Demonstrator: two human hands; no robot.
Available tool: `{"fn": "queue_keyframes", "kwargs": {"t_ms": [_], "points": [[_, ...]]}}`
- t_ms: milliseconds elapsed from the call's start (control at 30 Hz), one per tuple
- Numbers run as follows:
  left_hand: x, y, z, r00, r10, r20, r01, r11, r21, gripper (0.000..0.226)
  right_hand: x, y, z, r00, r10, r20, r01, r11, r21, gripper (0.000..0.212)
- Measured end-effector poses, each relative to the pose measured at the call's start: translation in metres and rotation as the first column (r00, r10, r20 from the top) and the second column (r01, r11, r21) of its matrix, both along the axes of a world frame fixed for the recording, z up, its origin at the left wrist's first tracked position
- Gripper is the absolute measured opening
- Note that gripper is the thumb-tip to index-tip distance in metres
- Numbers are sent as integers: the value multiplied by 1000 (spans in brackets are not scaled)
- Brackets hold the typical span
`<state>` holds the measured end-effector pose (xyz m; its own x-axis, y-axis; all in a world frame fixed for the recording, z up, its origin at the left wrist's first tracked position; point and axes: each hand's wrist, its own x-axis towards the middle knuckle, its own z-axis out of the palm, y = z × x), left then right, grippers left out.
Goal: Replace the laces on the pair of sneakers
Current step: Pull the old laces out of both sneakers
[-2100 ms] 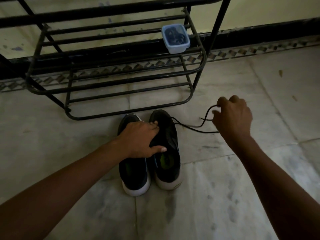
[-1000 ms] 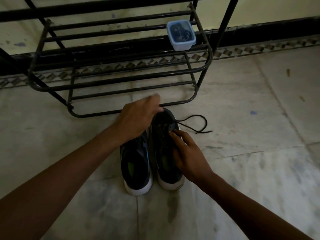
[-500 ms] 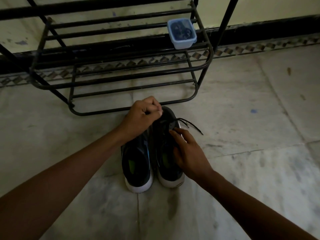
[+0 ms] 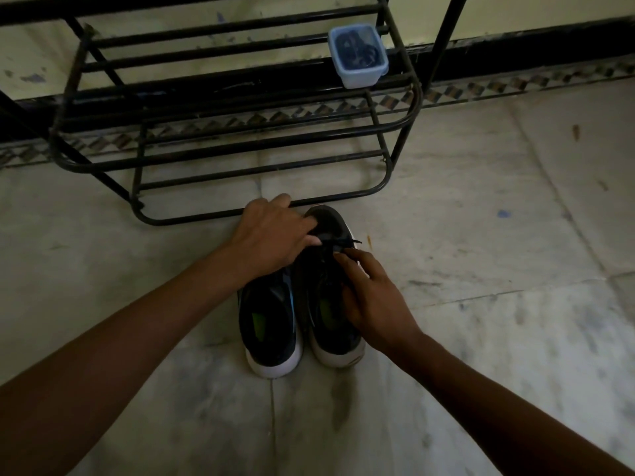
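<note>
The pair of sneakers sits on the floor just in front of the shoe rack (image 4: pixel 192 218), toes toward it. The left sneaker (image 4: pixel 271 324) and right sneaker (image 4: pixel 330 218) look light, with soft uppers that would buckle, so I'd steady them by the firmer toe or sole. My left hand (image 4: pixel 271 235) lies flat and unclenched across the toes nearest the rack, pressing down. My right hand (image 4: pixel 374 300) works at the right sneaker's throat. The lace (image 4: pixel 343 242) is thin, limp and probably slippery, best pinched close to an eyelet. The light is too dim to say whether my right fingertips have actually closed on it. My left hand hides the left sneaker's lacing, the eyelets merge into black, and the container (image 4: pixel 359 56) on the rack holds something dark I can't identify.
</note>
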<state>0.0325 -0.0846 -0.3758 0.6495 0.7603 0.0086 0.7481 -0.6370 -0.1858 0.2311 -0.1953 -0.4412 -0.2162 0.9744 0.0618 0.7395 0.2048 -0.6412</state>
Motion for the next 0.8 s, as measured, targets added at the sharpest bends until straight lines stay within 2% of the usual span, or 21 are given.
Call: {"fn": "queue_keyframes", "kwargs": {"t_ms": [67,133,200,267,333,400,433,467,500,567,633,667,700,733,800], "points": [[-1,4,0,999,-21,48,26,995,-100,49,0,0,0,1000,6,3,-6,1000,8,53],[-6,7,-6,950,47,309,20,978,-209,45,0,0,0,1000,5,5,-5,1000,13,54],[-7,8,-12,798,189,572,25,939,-344,46,0,0,0,1000,1,8,-1,1000,13,54],[0,7,-7,628,320,710,67,886,-459,48,1,0,0,1000,-3,6,3,1000,13,54],[7,5,0,415,494,764,179,779,-601,45,1,0,-1,1000,0,8,0,1000,26,54],[10,4,6,174,641,748,310,685,-659,33,1,0,-3,1000,-1,15,1,999,34,53],[10,4,10,85,665,742,356,675,-646,28,0,0,-2,1000,-2,16,1,999,34,53],[10,5,16,47,661,749,367,686,-628,24,0,1,-2,1000,0,15,-1,999,32,53],[12,6,22,54,643,764,351,704,-618,24,1,1,-1,1000,5,11,-5,999,31,53],[20,6,31,164,601,782,286,730,-621,33,3,2,2,999,11,-31,-10,1000,21,53],[36,1,32,305,598,741,237,706,-667,39,7,3,5,981,-57,-184,56,998,-13,49],[45,-3,26,362,612,704,219,678,-702,37,9,2,7,943,-141,-302,130,990,-59,44],[57,-9,21,402,631,664,208,643,-737,35,14,2,9,868,-255,-426,212,966,-146,38],[69,-14,13,433,646,629,203,610,-766,34,19,3,11,745,-380,-548,272,924,-270,34],[97,-21,-2,500,649,574,209,552,-807,32,33,4,15,397,-581,-710,277,814,-511,32]]}}
